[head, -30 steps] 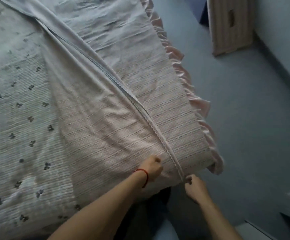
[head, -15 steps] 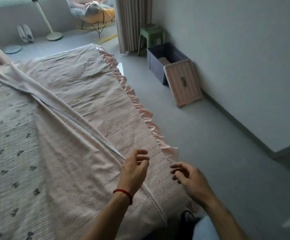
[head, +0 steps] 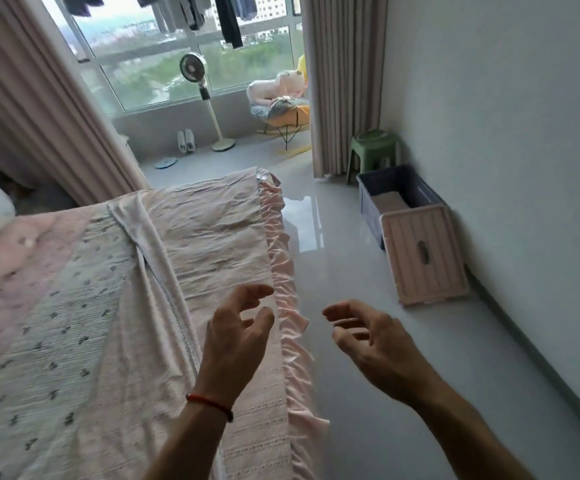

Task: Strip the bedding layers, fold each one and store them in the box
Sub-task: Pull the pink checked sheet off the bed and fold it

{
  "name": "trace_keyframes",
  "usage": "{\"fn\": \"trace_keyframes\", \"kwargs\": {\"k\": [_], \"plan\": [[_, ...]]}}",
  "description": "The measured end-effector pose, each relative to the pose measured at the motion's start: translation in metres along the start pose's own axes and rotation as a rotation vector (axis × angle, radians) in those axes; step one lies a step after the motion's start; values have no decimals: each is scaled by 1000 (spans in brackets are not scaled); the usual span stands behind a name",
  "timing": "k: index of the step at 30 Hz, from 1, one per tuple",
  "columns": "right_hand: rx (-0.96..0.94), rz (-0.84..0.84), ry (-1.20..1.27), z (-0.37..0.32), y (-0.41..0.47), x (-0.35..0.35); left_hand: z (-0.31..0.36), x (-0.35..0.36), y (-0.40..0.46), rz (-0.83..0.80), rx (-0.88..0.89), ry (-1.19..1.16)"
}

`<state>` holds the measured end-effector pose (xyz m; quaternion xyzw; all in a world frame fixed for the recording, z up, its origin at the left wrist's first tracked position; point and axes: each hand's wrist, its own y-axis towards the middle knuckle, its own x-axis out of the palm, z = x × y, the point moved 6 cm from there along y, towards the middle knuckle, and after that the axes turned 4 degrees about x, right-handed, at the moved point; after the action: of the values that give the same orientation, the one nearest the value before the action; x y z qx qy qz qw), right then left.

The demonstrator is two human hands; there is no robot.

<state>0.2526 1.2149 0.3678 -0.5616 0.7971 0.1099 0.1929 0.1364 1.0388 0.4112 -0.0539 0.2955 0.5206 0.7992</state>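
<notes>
The bed is seen with its layers lying on it: the ruffled sheet under a turned-back cover. The box is stood open by the wall, well apart, its lid leant against it. Nothing is held: the fingers of the left hand and right hand are loosely spread. If one layer is seized, others may be dragged along.
</notes>
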Motion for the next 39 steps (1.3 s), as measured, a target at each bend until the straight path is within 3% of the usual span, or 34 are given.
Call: {"fn": "trace_keyframes", "kwargs": {"k": [6, 10, 13, 17, 22, 30, 39], "plan": [[-133, -70, -94, -10, 72, -47, 28, 17, 38, 118, -32, -15], [-206, -123, -110, -21, 134, -45, 26, 21, 71, 230, 11, 237], [-234, -142, -155, -16, 189, -60, 24, 36, 119, 301, 20, 280], [-239, -125, -252, -5, 280, -96, 12, 69, 219, 329, 72, 204], [-179, -128, -293, 6, 416, -124, -23, 106, 366, 254, 56, 119], [-209, -105, -153, 2, 645, -130, -67, 126, 579, 205, 138, 205], [-333, -287, 35, -20, 933, -127, -130, 122, 826, 292, -17, 270]]}}
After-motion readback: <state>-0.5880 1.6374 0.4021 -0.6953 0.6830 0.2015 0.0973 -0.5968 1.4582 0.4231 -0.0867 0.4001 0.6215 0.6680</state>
